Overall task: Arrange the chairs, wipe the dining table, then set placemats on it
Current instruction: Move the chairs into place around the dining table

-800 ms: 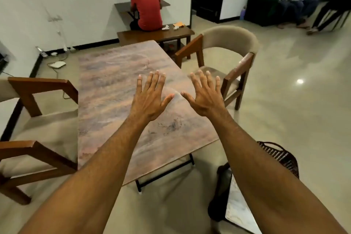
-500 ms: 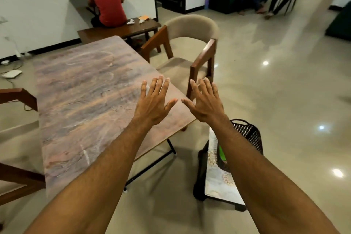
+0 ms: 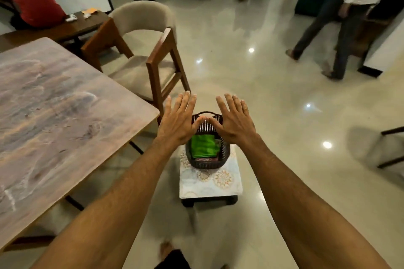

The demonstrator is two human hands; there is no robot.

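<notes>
No word, label, brand or number can be read; the dining table [image 3: 54,116] shows only grain, the stool top [image 3: 209,179] only round ornaments, and the scraps [image 3: 88,11] on the bench [image 3: 43,33], perhaps paper, are too blurred

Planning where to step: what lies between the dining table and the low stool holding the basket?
In the head view, only bare floor shows between the dining table and the stool; the left forearm hides part of it.
</notes>
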